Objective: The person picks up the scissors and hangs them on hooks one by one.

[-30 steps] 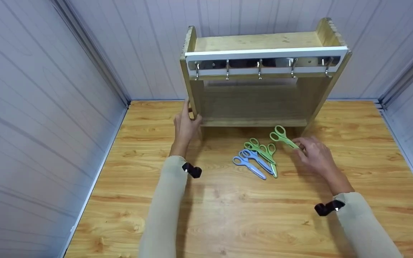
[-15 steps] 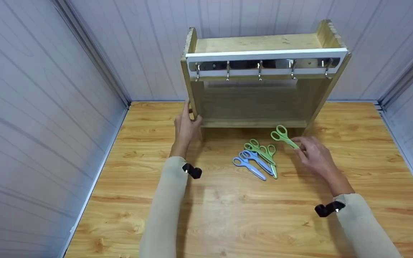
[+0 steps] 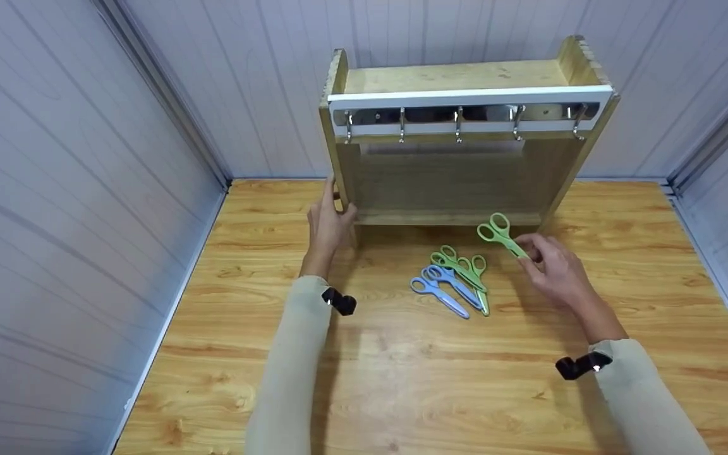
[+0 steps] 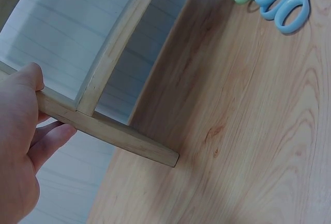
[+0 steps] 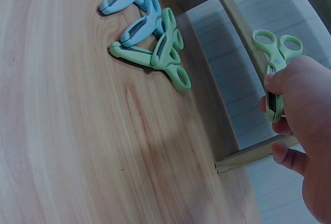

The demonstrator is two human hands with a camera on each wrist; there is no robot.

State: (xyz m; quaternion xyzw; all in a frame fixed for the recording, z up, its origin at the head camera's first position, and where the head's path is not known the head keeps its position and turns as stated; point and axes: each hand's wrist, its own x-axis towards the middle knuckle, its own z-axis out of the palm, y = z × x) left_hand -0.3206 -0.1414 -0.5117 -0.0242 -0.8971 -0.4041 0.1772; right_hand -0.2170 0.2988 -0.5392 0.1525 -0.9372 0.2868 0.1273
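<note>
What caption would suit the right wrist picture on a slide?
Right hand pinches green plastic scissors by the blades beside a wooden rack; four more scissors lie on the table.

A wooden table (image 3: 402, 379) with a light, strongly grained top carries everything; a wooden rack (image 3: 459, 164) with a row of metal hooks (image 3: 459, 123) under its top board stands on it against the far edge, roughly midway between the left and right edges, its feet resting on the tabletop. Just in front of the rack, towards the middle of the table, lies a small heap of scissors; two blue pairs (image 3: 443, 287) lie side by side, touching and partly overlapped by two green pairs (image 3: 465, 268) on their right.
</note>
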